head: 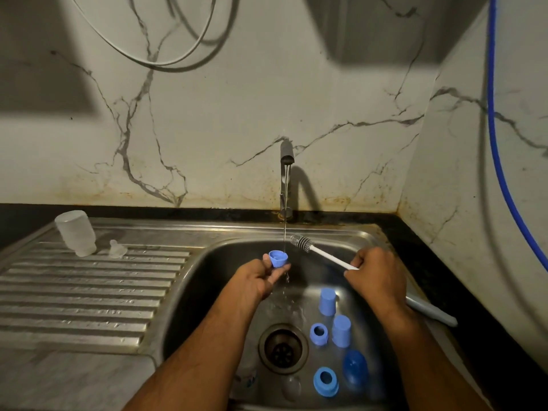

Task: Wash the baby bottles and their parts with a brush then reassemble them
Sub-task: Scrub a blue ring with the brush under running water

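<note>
My left hand (257, 277) pinches a small blue cap (278, 258) right beside the running water stream (285, 226). My right hand (375, 275) grips the white handle of a bottle brush, whose grey bristle head (302, 241) points up and left toward the stream. Inside the sink basin (207, 307) lie several blue parts: two caps (327, 301) (341, 330), two collar rings (318, 334) (325, 381) and a dark blue piece (355, 369). A clear bottle (76, 232) stands upside down on the drainboard with a clear teat (116, 249) beside it.
The tap (286, 179) stands at the back of the sink, running. The drain (283, 348) sits mid-basin. A ribbed steel drainboard (74, 298) stretches to the left. A second white handle (430, 312) lies on the sink's right rim. A blue hose (498, 149) hangs at the right wall.
</note>
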Action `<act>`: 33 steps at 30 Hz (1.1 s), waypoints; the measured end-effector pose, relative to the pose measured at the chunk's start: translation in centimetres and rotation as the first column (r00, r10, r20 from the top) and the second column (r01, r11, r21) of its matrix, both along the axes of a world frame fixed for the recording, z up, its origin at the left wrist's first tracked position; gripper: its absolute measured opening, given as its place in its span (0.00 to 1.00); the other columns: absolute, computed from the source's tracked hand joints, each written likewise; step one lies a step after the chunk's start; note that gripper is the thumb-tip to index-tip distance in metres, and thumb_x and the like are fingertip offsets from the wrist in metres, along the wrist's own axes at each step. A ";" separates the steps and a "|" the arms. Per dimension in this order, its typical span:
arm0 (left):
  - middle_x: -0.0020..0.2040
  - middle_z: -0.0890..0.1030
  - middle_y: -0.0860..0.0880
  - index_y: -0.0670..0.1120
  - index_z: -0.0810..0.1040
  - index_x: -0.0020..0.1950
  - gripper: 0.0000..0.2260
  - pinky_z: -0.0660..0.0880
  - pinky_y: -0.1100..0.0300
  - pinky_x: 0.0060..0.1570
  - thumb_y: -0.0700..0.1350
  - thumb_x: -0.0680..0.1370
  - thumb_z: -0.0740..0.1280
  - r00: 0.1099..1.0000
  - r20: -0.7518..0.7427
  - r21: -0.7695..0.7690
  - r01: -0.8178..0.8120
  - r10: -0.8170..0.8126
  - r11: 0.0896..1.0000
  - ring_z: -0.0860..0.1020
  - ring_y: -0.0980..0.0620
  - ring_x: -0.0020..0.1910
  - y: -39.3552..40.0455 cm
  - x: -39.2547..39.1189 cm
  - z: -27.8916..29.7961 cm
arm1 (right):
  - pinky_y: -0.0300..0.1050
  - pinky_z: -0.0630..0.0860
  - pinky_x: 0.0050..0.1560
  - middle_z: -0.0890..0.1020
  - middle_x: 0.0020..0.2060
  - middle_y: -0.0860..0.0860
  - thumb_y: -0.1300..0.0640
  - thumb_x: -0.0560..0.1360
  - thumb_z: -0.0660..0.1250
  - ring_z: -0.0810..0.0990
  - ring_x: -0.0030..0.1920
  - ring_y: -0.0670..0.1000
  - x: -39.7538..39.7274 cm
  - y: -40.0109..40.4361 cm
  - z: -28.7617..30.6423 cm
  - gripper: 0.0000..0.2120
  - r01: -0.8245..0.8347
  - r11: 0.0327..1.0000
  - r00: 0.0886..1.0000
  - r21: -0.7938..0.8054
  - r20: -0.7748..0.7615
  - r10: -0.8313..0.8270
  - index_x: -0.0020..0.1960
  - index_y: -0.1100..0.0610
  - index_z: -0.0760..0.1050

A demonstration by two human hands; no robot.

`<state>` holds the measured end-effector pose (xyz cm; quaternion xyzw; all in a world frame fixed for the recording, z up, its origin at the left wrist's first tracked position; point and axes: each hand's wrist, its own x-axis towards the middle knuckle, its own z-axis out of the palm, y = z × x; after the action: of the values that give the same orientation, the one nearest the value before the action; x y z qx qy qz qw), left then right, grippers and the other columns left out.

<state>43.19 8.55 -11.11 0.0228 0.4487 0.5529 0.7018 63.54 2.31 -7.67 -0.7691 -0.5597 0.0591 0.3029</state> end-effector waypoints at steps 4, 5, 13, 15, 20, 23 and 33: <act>0.67 0.74 0.36 0.31 0.68 0.70 0.16 0.66 0.45 0.71 0.30 0.82 0.56 1.000 -0.008 -0.029 -0.011 0.011 1.000 0.72 0.34 0.68 0.3 -0.1 0.0 | 0.34 0.59 0.29 0.73 0.30 0.45 0.60 0.70 0.75 0.67 0.31 0.42 0.0 0.0 0.0 0.05 -0.006 1.000 1.000 0.002 -0.007 0.006 0.41 0.52 0.80; 0.67 0.73 0.36 0.31 0.68 0.71 0.16 0.65 0.45 0.71 0.30 0.82 0.56 1.000 -0.014 -0.037 -0.011 0.010 0.999 0.71 0.34 0.69 0.5 -0.1 -0.1 | 0.34 0.59 0.29 0.73 0.30 0.45 0.60 0.70 0.75 0.68 0.31 0.42 0.0 0.0 -0.1 0.05 -0.006 1.000 1.000 0.002 -0.006 0.006 0.41 0.52 0.80; 0.64 0.73 0.36 0.33 0.69 0.71 0.18 0.65 0.44 0.71 0.28 0.82 0.53 1.000 0.013 -0.029 0.000 0.000 1.000 0.70 0.38 0.71 1.4 0.4 -0.5 | 0.36 0.61 0.30 0.76 0.33 0.46 0.60 0.71 0.74 0.71 0.34 0.45 0.0 0.1 -0.3 0.06 0.015 1.000 1.000 -0.014 0.010 -0.015 0.41 0.51 0.79; 0.61 0.73 0.36 0.34 0.68 0.72 0.18 0.68 0.42 0.69 0.31 0.82 0.54 0.999 0.033 0.003 0.018 -0.018 1.000 0.70 0.40 0.71 1.7 0.4 -0.6 | 0.36 0.61 0.30 0.76 0.34 0.47 0.60 0.71 0.74 0.71 0.34 0.45 0.0 0.2 -0.3 0.06 0.019 1.000 1.000 -0.021 0.008 -0.018 0.41 0.51 0.79; 0.65 0.72 0.35 0.33 0.74 0.61 0.09 0.71 0.43 0.67 0.32 0.81 0.63 0.995 0.044 0.117 0.083 -0.088 0.990 0.71 0.35 0.67 1.0 0.3 0.1 | 0.36 0.61 0.31 0.76 0.33 0.47 0.59 0.71 0.74 0.71 0.34 0.46 0.0 0.3 -0.3 0.06 0.018 0.999 1.000 -0.027 0.026 -0.018 0.41 0.51 0.79; 0.63 0.72 0.34 0.33 0.75 0.61 0.12 0.76 0.44 0.62 0.32 0.78 0.66 0.990 0.048 0.139 0.127 -0.135 0.982 0.74 0.35 0.63 0.5 0.0 0.0 | 0.39 0.64 0.34 0.75 0.32 0.46 0.59 0.71 0.75 0.71 0.34 0.47 0.0 0.2 -0.2 0.06 0.019 1.000 0.999 -0.024 0.034 -0.019 0.40 0.50 0.79; 0.60 0.79 0.34 0.34 0.77 0.59 0.15 0.79 0.49 0.55 0.42 0.77 0.68 0.974 0.178 0.043 0.135 -0.141 0.990 0.79 0.38 0.60 0.3 -0.3 -0.1 | 0.38 0.62 0.31 0.73 0.31 0.45 0.59 0.71 0.75 0.69 0.33 0.45 -0.1 0.1 -0.1 0.06 0.006 1.000 0.999 -0.030 0.034 -0.005 0.41 0.51 0.79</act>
<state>42.85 8.84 -11.20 0.0146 0.3721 0.5094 0.7758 63.48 2.44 -7.76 -0.7761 -0.5616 0.0534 0.2818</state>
